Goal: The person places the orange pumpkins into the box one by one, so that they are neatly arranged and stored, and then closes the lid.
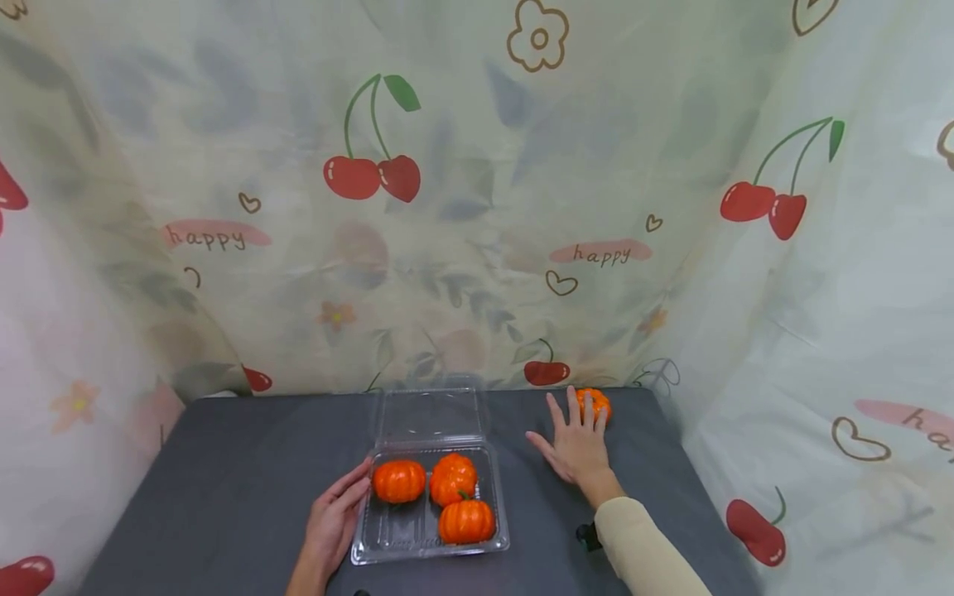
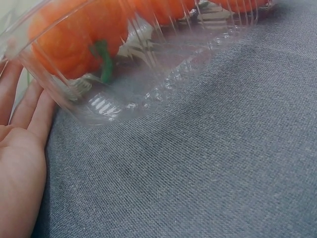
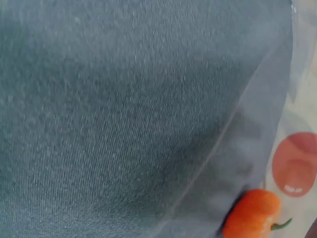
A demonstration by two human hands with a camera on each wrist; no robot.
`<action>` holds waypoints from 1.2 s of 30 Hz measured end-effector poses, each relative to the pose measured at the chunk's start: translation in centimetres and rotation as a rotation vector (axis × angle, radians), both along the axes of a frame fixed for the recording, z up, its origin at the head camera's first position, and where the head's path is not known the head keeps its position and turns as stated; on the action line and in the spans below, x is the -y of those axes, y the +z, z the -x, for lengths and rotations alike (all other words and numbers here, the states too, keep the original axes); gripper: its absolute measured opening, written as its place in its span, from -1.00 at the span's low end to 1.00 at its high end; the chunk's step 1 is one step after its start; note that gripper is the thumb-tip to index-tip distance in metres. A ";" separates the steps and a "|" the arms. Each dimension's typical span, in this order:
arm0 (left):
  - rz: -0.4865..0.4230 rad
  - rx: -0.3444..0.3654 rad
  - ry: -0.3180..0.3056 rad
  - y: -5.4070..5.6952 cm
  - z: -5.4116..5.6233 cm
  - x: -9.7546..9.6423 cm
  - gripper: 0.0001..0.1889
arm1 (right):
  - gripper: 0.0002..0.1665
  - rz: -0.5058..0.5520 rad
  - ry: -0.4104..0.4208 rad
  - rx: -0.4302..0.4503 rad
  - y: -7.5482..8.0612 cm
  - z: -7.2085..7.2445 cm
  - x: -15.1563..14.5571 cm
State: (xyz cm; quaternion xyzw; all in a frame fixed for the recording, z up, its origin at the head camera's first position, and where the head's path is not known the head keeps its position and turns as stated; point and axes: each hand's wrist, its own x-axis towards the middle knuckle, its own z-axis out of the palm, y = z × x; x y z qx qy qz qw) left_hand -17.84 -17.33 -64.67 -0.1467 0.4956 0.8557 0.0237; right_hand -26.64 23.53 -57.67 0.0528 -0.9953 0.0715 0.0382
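Note:
A clear plastic clamshell box [image 1: 376, 553] stands with its lid [image 1: 431, 416] folded back, and three small orange pumpkins [image 1: 466, 521] sit inside it. My left hand [image 1: 333, 520] rests along the box's left side, fingers straight against the wall. In the left wrist view, those fingers [image 2: 37, 106] lie beside the box corner, near a pumpkin [image 2: 81, 39] with a green stem. At the far right, my right hand [image 1: 580, 447] is spread over the table, its fingertips overlapping another orange pumpkin [image 1: 599, 402] in the head view. That pumpkin [image 3: 251, 214] shows at the lower edge of the right wrist view.
The table has a dark grey cloth [image 1: 246, 488]. A patterned curtain [image 1: 462, 273] with cherries hangs right behind its back edge and along both sides. A small black object [image 1: 588, 537] shows by the right sleeve.

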 end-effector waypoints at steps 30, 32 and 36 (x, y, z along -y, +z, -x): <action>-0.005 0.046 0.029 0.0 -0.1 0.1 -0.64 | 0.06 0.000 -0.085 0.032 -1.2 3.0 -5.5; -0.001 0.045 0.034 0.0 -0.1 0.1 -0.64 | 0.05 0.000 -0.082 0.035 -1.3 3.3 -5.5; -0.004 0.033 0.030 0.0 0.0 0.1 -0.62 | 0.02 0.016 -0.084 0.025 -1.1 3.5 -5.6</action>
